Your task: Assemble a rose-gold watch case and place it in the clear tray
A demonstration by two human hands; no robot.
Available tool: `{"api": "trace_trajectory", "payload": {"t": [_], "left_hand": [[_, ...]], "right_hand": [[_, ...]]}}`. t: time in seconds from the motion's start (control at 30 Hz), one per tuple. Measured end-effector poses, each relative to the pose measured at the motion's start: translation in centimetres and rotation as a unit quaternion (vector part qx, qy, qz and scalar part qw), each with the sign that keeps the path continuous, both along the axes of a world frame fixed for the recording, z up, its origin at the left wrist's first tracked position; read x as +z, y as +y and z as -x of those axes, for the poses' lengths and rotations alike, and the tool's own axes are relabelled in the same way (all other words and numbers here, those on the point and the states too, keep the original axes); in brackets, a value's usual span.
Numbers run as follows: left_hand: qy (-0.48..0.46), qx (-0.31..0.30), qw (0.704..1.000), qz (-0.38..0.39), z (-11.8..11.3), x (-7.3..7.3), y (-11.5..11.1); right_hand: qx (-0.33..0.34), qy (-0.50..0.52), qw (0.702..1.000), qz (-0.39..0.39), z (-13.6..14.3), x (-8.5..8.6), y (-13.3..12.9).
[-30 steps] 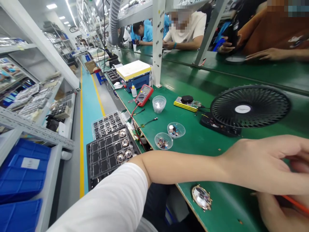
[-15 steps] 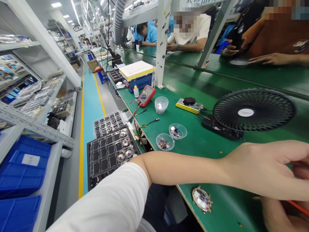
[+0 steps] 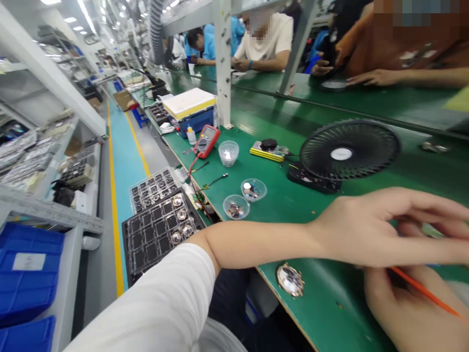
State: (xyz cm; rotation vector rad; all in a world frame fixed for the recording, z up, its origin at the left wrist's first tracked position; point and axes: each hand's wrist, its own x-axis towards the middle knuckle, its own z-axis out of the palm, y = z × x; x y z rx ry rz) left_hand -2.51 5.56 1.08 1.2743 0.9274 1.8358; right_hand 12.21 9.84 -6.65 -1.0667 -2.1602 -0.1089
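My left arm crosses the middle of the view, and my left hand [image 3: 381,225] is over the bench at the right. Its fingers bend toward the thumb and their tips run to the right edge; what lies between them is unclear. Just below, partly covered by it, my right hand [image 3: 406,308] is closed around a thin orange stick-like tool [image 3: 425,289] that slants down to the right. A round watch case [image 3: 290,280] with a gold-coloured rim and shiny face lies on the green bench [image 3: 322,318], left of my right hand and apart from both hands.
Two clear cups of small parts, one cup [image 3: 236,208] nearer me, stand beyond my forearm. A black fan [image 3: 348,149], a yellow-edged circuit block [image 3: 269,150] and a red multimeter [image 3: 206,142] are farther back. Trays of watch cases [image 3: 154,230] sit left. People sit across the bench.
The whole view has swung, so the bench things appear farther left. My left hand's fingers look more stretched out, and more of my right hand and the orange tool shows.
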Motion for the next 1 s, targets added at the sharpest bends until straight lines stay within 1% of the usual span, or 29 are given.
{"api": "trace_trajectory", "payload": {"t": [0.03, 0.1, 0.17, 0.2, 0.23, 0.27, 0.3, 0.37, 0.43, 0.5, 0.53, 0.57, 0.6, 0.67, 0.73, 0.9, 1.0], "left_hand": [[-0.006, 0.04, 0.999, -0.017, -0.6, 0.1, -0.5], [0.009, 0.102, 0.994, -0.025, -1.5, 0.5, -1.5], [0.042, 0.161, 0.986, -0.03, -1.7, 0.7, -2.1], [0.051, 0.179, 0.982, -0.041, -1.6, 0.7, -2.1], [0.054, 0.194, 0.978, -0.057, -1.4, 0.5, -2.0], [0.06, 0.207, 0.974, -0.071, -1.3, 0.4, -1.9], [0.067, 0.217, 0.97, -0.086, -1.3, 0.2, -1.9], [0.085, 0.22, 0.966, -0.108, -1.6, 0.1, -2.4], [0.094, 0.206, 0.967, -0.115, -2.2, -0.1, -3.2], [0.115, 0.185, 0.969, -0.121, -3.0, -0.4, -4.1], [0.127, 0.174, 0.969, -0.123, -3.4, -0.6, -4.5], [0.141, 0.16, 0.969, -0.125, -3.7, -0.8, -4.8], [0.155, 0.143, 0.969, -0.126, -4.0, -1.0, -5.1], [0.179, 0.106, 0.97, -0.125, -4.4, -1.4, -5.5], [0.198, 0.083, 0.968, -0.13, -4.7, -1.6, -5.8], [0.213, 0.085, 0.966, -0.123, -5.1, -1.5, -6.1], [0.203, 0.079, 0.968, -0.125, -5.2, -1.4, -6.2]], "right_hand": [[0.018, 0.016, 0.999, 0.026, 0.0, 0.7, -0.9], [0.091, 0.057, 0.987, 0.121, -0.5, 2.3, -2.8], [0.079, 0.05, 0.986, 0.138, -1.4, 3.8, -4.3], [0.097, 0.096, 0.977, 0.162, -1.9, 4.5, -4.8], [0.119, 0.158, 0.96, 0.197, -2.5, 5.1, -5.1], [0.137, 0.234, 0.934, 0.233, -3.2, 5.8, -5.3], [0.153, 0.301, 0.901, 0.27, -3.9, 6.5, -5.5], [0.179, 0.428, 0.826, 0.32, -5.4, 7.8, -5.7], [0.207, 0.52, 0.745, 0.363, -6.6, 8.7, -5.9], [0.227, 0.574, 0.672, 0.409, -7.5, 9.0, -6.1], [0.231, 0.589, 0.644, 0.43, -7.8, 8.9, -6.2], [0.234, 0.599, 0.622, 0.446, -8.0, 8.7, -6.4], [0.234, 0.606, 0.608, 0.457, -8.1, 8.5, -6.6], [0.234, 0.611, 0.593, 0.468, -8.3, 8.1, -7.1], [0.234, 0.611, 0.588, 0.476, -8.3, 8.0, -7.5], [0.226, 0.613, 0.568, 0.501, -8.2, 8.3, -7.7], [0.24, 0.61, 0.562, 0.505, -8.2, 8.5, -7.8]]}}
